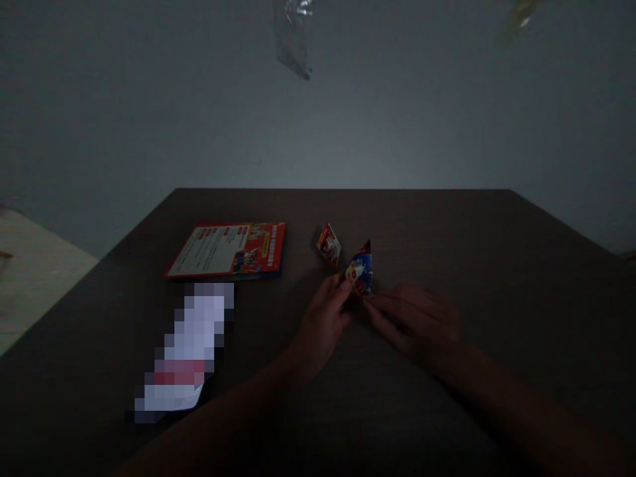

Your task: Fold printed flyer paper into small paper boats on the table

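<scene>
Dim, low-light view down onto a dark brown bench [497, 265]. Nearest the viewer, two bare forearms reach in from the bottom edge and meet near the middle. The left hand [322, 328] pinches the lower left corner of a small printed packet [361, 270] between thumb and fingertips. This grip seems to be what keeps the blue, white and red piece standing upright with its point upward. The right hand [415, 324] lies low on the bench, fingers stretched toward the packet's base. It is too dark to tell whether they grip it or only touch it. To the left of the arms, well apart, lies a pale item [186, 351] blurred out by pixelation. Just behind the held packet, and apart from it, a second small red packet [328, 244] rests tilted on the bench. Farther left, a red-bordered printed sheet [228, 250] lies flat, facing the viewer as if for reading. Beyond the bench's far edge is a plain grey wall, with a scrap of clear plastic [294, 36] at the top.
</scene>
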The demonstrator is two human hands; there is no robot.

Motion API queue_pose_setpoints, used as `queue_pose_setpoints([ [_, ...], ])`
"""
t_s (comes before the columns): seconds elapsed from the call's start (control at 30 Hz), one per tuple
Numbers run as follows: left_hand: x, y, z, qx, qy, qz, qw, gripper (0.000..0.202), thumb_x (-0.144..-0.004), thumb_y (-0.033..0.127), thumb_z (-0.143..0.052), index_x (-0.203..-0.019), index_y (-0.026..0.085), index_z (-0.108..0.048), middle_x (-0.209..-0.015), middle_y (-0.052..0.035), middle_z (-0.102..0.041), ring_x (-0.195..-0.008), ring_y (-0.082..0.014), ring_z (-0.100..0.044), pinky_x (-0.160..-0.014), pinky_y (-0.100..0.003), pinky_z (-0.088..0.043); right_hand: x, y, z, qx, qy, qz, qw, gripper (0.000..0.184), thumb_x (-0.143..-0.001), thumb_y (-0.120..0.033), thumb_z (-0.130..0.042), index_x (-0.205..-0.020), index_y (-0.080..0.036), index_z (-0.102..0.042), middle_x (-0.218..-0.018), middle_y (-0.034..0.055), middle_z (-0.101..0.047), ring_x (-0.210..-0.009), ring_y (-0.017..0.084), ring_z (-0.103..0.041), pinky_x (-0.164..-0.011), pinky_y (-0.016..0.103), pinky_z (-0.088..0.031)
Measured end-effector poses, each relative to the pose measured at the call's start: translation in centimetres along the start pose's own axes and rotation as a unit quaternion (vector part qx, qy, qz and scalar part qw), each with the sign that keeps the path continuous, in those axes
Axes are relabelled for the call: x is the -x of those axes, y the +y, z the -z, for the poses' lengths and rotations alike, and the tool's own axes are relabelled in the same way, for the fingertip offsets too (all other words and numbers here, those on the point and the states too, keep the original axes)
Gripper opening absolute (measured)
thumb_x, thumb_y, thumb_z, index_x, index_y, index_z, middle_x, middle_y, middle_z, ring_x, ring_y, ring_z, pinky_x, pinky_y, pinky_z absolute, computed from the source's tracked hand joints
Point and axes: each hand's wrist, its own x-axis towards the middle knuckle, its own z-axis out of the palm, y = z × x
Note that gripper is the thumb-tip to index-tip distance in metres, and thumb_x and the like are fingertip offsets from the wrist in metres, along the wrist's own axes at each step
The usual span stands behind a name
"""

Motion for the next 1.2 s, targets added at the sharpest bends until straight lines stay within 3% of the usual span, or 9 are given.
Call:
queue_pose_setpoints([
  [0.2, 0.4, -0.4, 0.4, -0.106, 0.029, -0.016, 0.994, 0.043, -0.080, 0.027, -0.060, -0.118, 0.018, -0.042, -0.103, -0.0069, -0.053, -0.081, -0.0180, -0.059, -0.062, -0.032, -0.049, -0.3, 3.0, 0.0, 0.056, -0.060, 0.041, 0.996, 0.011, -0.085, -0.014, -0.059, -0.094, -0.014, -0.065, -0.084, 0.0071, -0.072, -0.072, 0.014, -0.067, -0.067, 0.025, -0.053],
  [0.37, 1.0, -0.5, 0.3, -0.206, -0.002, -0.055, 0.977, 0.040, -0.083, 0.025, -0.056, -0.118, 0.019, -0.039, -0.107, -0.0070, -0.051, -0.080, -0.0153, -0.058, -0.063, -0.030, -0.050, -0.4, 6.0, -0.7, 0.116, -0.126, 0.065, 0.983, 0.013, -0.089, -0.018, -0.054, -0.094, -0.015, -0.065, -0.083, 0.0059, -0.071, -0.066, 0.013, -0.063, -0.058, 0.025, -0.046],
  [0.57, 1.3, -0.4, 0.6, -0.240, -0.007, -0.050, 0.969, 0.037, -0.083, 0.022, -0.054, -0.117, 0.020, -0.039, -0.109, -0.0068, -0.050, -0.080, -0.0145, -0.057, -0.065, -0.031, -0.051, -0.3, 7.8, -1.5, 0.123, -0.209, 0.073, 0.967, 0.019, -0.092, -0.023, -0.049, -0.101, -0.017, -0.064, -0.089, 0.0072, -0.070, -0.073, 0.016, -0.063, -0.062, 0.026, -0.044],
  [1.2, 1.5, -0.6, 0.9, -0.265, -0.026, -0.044, 0.963, 0.032, -0.085, 0.021, -0.054, -0.115, 0.022, -0.043, -0.112, -0.0051, -0.051, -0.077, -0.0124, -0.057, -0.067, -0.030, -0.048, 0.5, 7.9, -2.4, 0.112, -0.169, 0.060, 0.977, 0.017, -0.090, -0.022, -0.052, -0.101, -0.017, -0.065, -0.094, 0.0071, -0.072, -0.076, 0.016, -0.065, -0.065, 0.027, -0.047],
])
